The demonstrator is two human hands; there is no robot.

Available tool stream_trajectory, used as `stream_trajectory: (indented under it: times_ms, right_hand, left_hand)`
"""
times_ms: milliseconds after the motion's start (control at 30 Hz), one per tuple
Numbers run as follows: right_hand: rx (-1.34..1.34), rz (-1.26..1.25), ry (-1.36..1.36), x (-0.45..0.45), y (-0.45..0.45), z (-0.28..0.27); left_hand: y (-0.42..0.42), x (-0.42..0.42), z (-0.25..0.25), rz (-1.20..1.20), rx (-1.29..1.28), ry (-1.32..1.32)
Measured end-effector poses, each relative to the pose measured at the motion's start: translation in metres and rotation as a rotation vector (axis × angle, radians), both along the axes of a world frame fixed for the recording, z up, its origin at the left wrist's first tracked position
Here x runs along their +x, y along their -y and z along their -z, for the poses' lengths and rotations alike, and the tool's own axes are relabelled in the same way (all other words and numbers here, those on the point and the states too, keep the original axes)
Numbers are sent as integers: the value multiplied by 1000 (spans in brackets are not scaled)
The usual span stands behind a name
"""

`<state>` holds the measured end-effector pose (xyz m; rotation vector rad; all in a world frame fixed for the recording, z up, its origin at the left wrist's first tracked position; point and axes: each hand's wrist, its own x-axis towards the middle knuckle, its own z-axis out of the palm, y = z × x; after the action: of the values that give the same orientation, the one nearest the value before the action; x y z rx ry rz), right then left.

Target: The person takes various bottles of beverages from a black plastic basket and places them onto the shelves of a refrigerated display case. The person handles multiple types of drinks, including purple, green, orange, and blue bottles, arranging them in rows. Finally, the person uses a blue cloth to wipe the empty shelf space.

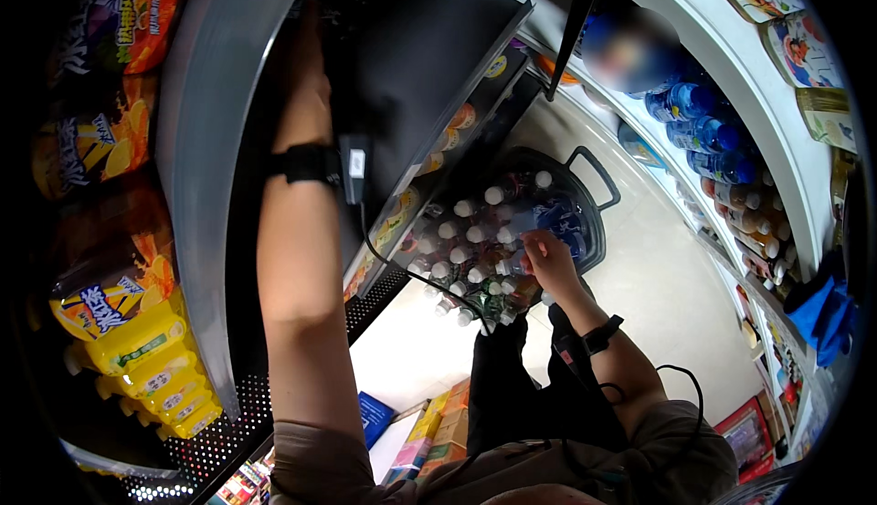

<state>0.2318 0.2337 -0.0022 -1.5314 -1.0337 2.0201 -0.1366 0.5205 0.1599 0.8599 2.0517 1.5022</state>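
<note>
My left hand [308, 53] reaches deep onto a black shelf [404, 46]; its fingers lie in shadow beside dark patterned items, so what it touches cannot be made out. My right hand [547, 258] is bent over a dark plastic basket [595, 231] on the floor, at the near side of a bottle lying in it. Whether the fingers grip that bottle is unclear. Many upright bottles with white caps [459, 255] crowd the basket, and a blue-patterned pack [562, 221] lies at its far side. Both wrists wear black straps with cabled devices.
Large bottles of iced tea [103, 299] and yellow-labelled bottles [151, 375] line a shelf at left. A curved metal shelf edge [205, 162] runs beside my left arm. White shelves at right hold blue-capped bottles [712, 134]. Cartons [438, 436] stand low near my legs.
</note>
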Motion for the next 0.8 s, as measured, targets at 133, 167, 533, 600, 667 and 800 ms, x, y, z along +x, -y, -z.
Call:
stream_trajectory:
  times_ms: [133, 167, 533, 600, 667, 800]
  right_hand:
    - [7, 34, -20, 2, -3, -10]
    - [18, 31, -17, 3, -5, -11]
    - [66, 66, -93, -16, -25, -43]
    - [159, 46, -84, -14, -37, -58]
    - [174, 42, -134, -13, -53, -75]
    - [-136, 67, -513, -14, -103, -120]
  left_hand:
    - [-14, -22, 7, -24, -118, -58]
    - [-12, -21, 10, 16, -111, -130]
    - [5, 24, -16, -28, -120, 36]
    - [34, 22, -7, 19, -56, -78]
    - [68, 24, 5, 182, 17, -267]
    - [139, 86, -18, 667, -26, -610]
